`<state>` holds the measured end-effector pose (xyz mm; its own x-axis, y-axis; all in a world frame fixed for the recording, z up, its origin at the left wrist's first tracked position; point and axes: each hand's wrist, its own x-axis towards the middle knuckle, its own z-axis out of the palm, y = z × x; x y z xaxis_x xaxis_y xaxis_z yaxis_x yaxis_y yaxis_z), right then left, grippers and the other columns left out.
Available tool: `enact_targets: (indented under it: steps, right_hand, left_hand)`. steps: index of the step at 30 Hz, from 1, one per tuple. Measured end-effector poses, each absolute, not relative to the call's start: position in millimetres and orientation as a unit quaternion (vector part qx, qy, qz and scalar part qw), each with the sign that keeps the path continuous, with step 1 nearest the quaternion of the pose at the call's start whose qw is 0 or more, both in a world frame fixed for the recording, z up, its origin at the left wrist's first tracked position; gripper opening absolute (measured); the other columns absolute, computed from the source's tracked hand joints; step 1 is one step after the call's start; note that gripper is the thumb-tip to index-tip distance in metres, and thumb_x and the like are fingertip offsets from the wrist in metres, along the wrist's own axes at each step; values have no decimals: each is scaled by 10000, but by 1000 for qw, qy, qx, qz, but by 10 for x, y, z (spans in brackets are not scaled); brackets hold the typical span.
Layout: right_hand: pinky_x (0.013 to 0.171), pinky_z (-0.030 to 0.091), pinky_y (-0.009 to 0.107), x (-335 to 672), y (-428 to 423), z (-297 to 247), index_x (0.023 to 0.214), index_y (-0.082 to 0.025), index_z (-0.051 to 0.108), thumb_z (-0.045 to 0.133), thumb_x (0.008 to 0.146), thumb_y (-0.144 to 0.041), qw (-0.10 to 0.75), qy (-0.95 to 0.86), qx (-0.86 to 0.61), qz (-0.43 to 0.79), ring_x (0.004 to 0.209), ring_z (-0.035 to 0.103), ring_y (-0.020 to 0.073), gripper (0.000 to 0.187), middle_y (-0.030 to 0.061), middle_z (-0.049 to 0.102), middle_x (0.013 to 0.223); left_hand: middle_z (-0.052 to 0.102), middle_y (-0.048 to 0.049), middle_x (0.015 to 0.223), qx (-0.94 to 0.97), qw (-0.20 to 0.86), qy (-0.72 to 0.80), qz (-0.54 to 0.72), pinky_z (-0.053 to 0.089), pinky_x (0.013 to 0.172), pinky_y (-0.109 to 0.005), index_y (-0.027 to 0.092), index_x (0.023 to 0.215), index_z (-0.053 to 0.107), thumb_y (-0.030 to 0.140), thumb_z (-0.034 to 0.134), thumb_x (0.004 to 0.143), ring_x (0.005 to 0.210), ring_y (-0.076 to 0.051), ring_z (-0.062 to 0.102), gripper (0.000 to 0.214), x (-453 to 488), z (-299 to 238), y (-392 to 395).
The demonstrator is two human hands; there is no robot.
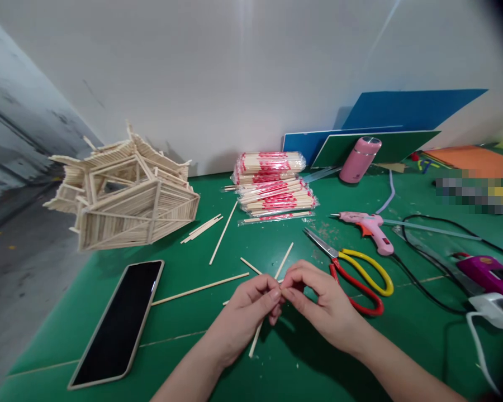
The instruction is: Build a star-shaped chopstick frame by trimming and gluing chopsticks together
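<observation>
My left hand [254,301] and my right hand [314,296] meet at the fingertips near the front middle of the green table. Several thin wooden sticks cross beneath and between them; one long stick [285,259] runs from above my fingers to below them. My left hand is closed on the sticks where they cross. Thumb and forefinger of my right hand are pinched together at the crossing; what they hold is hidden. Right of my hands lie scissors [352,268] with one red and one yellow handle. A pink glue gun [371,226] rests behind the scissors.
A wooden stick model [138,206] of a roofed building stands at the back left. A phone [117,324] lies in front of it. Wrapped stick packets [276,192], a pink bottle [359,161] and boards [414,111] are at the back. Cables and a purple device [488,273] occupy the right.
</observation>
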<state>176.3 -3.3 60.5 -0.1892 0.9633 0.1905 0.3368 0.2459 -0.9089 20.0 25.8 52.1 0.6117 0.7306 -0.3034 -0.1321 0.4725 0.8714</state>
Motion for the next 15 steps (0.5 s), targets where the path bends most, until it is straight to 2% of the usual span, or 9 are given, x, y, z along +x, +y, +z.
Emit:
enact_targets:
  steps: [5,8,11,15]
  right_hand:
    - [608,411,231,1787,-29,545,788,-187,490,397,861,-207,366,-705,-514,323,660,480,106,120,4,495,747]
    - [620,398,235,1821,-20,420,778,-183,477,386,857,-171,315,-734,-529,286,680,476,113,121,10,497,761]
    - [638,384,252,1818,8,278,781,-175,492,388,850,-156,245,-782,-521,237,713,478,130,126,25,519,778]
    - [641,351,275,1768,60,137,793,-175,527,397,855,-174,179,-830,-506,154,737,470,150,144,33,542,796]
  left_hand:
    - [439,21,587,551,684,407,251,312,531,-215,145,728,539,330,438,822,547,-91,391,230,168,589,286]
    - [497,1,646,684,517,446,257,342,576,-233,165,735,553,286,421,826,599,-115,437,201,108,555,297]
    - [528,-27,700,806,345,419,237,359,632,-272,173,751,562,238,415,818,669,-151,463,174,31,423,304]
    - [545,-70,747,888,213,371,167,351,658,-325,156,788,584,208,398,815,713,-189,461,195,-23,226,296]
